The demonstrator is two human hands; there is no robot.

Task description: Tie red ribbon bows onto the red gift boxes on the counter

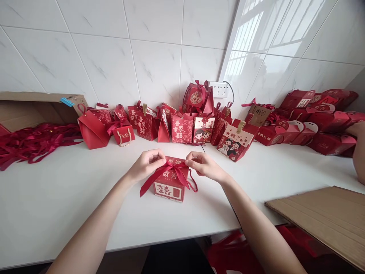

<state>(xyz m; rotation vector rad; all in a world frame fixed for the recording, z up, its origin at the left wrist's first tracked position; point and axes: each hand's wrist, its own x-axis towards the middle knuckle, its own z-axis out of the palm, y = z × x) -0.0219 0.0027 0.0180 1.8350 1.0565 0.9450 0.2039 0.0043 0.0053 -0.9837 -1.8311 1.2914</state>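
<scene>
A small red gift box (169, 190) with gold and white lettering stands upright on the white table in front of me. Around its top a dark red ribbon (155, 179) is tied in a bow, its tails hanging over the front. My left hand (147, 163) pinches one loop of the bow at the upper left. On the other side, my right hand (203, 165) pinches the opposite loop between thumb and fingers. A twisted red cord handle (194, 182) hangs from the box's right side, below my right hand.
Several finished-looking red boxes (181, 129) line the wall. Loose ribbons (40, 140) spill from a cardboard box (42, 99) at left. More red boxes (327, 118) pile up at right, beside another person's arm (359, 152). A cardboard flap (322, 217) juts over the table's right front.
</scene>
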